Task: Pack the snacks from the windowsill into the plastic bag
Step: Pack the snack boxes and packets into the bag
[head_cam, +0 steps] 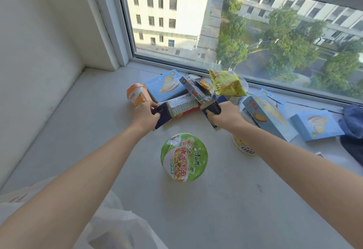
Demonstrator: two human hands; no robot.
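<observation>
Snacks lie along the windowsill by the glass. My left hand is closed on a dark blue packet next to an orange cup. My right hand grips another dark blue packet. Between the hands lies a white and red pack. A green-lidded noodle bowl lies tilted in front of the hands. The white plastic bag sits at the bottom left, under my left forearm.
A blue box, a slim colourful box and a yellow chip bag crowd the back. More blue boxes lie right, over a second bowl. Dark blue cloth sits at the right edge.
</observation>
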